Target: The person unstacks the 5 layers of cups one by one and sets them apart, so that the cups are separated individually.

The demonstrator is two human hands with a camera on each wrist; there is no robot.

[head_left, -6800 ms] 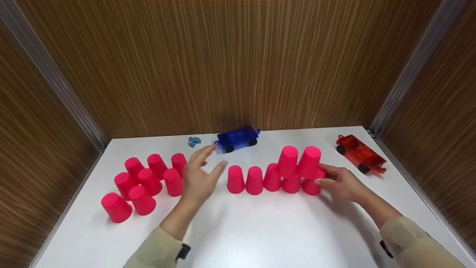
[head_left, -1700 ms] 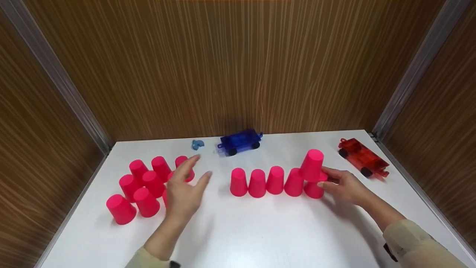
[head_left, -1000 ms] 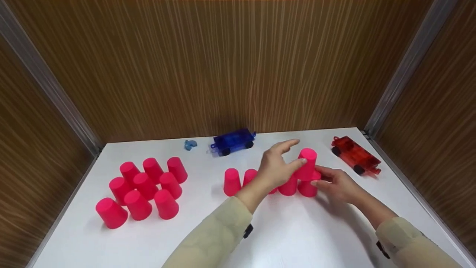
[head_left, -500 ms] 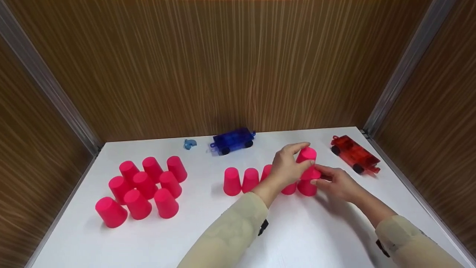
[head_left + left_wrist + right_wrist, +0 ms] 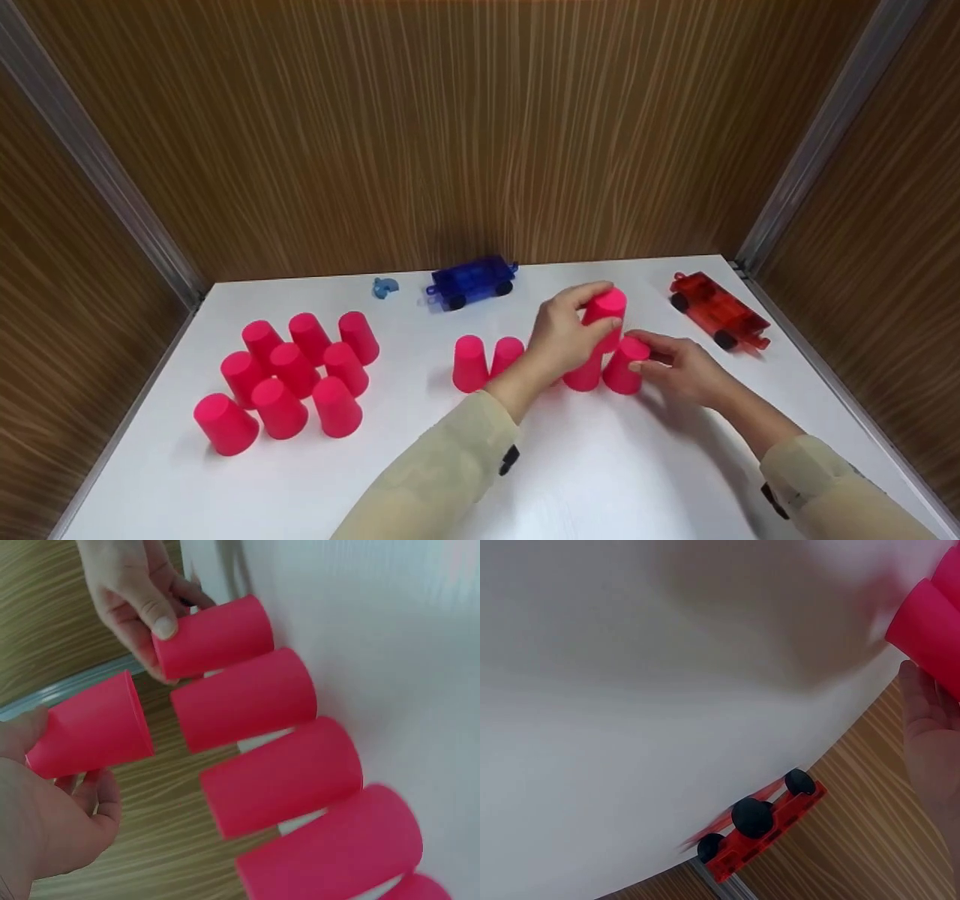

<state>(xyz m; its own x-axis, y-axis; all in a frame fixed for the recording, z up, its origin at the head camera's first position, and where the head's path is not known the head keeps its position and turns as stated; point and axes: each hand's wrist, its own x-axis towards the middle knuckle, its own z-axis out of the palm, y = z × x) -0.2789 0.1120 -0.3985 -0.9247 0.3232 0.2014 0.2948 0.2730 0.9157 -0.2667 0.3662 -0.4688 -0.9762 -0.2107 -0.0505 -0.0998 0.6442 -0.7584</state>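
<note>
Held in the left hand (image 5: 561, 336), between thumb and curled fingers: raised cup (image 5: 97, 727), pink. Mouth down, closed narrow end up within the grip, long axis near vertical; rim below the fingers, apart from the row cups (image 5: 470, 365) beneath. Held in the right hand (image 5: 686, 371), thumb against the wall: end cup (image 5: 625, 371), mouth down on the table (image 5: 600, 465), long axis likewise near vertical, just left of the right grip. Well left of the left grip: nine grouped cups (image 5: 294, 371). Beyond the left grip: blue wagon (image 5: 471, 283). Right of the right grip: red wagon (image 5: 720, 307).
</note>
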